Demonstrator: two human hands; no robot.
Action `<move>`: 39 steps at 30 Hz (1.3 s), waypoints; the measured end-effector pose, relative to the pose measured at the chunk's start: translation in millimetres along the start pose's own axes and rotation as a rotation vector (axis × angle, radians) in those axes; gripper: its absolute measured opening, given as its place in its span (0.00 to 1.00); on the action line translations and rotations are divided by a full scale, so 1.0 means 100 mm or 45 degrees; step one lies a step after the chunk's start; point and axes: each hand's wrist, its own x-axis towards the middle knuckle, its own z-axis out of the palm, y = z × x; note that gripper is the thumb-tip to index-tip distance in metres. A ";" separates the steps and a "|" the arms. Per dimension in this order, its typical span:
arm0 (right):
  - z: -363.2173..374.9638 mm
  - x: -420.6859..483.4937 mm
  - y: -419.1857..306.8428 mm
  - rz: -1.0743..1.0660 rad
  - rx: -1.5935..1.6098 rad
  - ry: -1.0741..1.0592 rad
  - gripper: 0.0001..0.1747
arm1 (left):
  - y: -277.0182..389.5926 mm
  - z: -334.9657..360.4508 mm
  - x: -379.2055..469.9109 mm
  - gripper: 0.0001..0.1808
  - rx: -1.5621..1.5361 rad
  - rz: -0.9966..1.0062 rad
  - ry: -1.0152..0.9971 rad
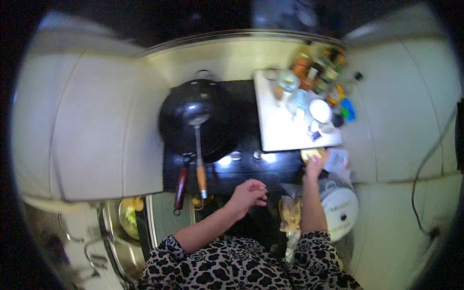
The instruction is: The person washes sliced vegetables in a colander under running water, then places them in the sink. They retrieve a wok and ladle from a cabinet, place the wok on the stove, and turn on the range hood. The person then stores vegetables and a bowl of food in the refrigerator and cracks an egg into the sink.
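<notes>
My left hand (250, 195) hovers over the front of the black stove (243, 168) with its fingers curled; whether something small is between them I cannot tell. My right hand (314, 166) reaches forward to a yellowish round thing (309, 154) at the front edge of a white board (282, 137); blur hides whether it is gripped. Left of my hands a black wok (174, 123) stands on the stove. In it lies a metal ladle (198, 145) whose wooden handle sticks out over the front. The wok's dark red handle (181, 188) points towards me.
Jars (289, 80), a white round lid or bowl (320, 111) and bottles (301, 63) crowd the board and the back right corner. A white lidded pot (340, 210) stands at the right, beside plastic bags (290, 214). Leafy greens lie in a bowl (125, 221) at the lower left.
</notes>
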 end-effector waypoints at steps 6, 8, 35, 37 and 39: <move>-0.59 0.94 0.35 -1.225 -1.069 -0.034 0.25 | -0.02 -0.53 -1.13 0.15 0.006 0.097 -0.047; -0.55 0.67 0.18 -1.109 -1.420 -0.107 0.27 | -0.21 -0.74 -1.56 0.14 -0.137 0.242 0.041; 0.76 -10.11 2.45 -1.617 -0.483 -3.032 0.20 | -5.28 -2.20 -6.95 0.08 -1.728 1.227 1.651; 0.83 -10.76 2.72 -1.835 -0.480 -3.141 0.21 | -5.50 -2.15 -7.02 0.08 -1.853 1.259 1.740; 1.07 -11.33 3.02 -2.053 -0.307 -3.090 0.22 | -5.61 -2.19 -7.08 0.08 -1.962 1.277 1.790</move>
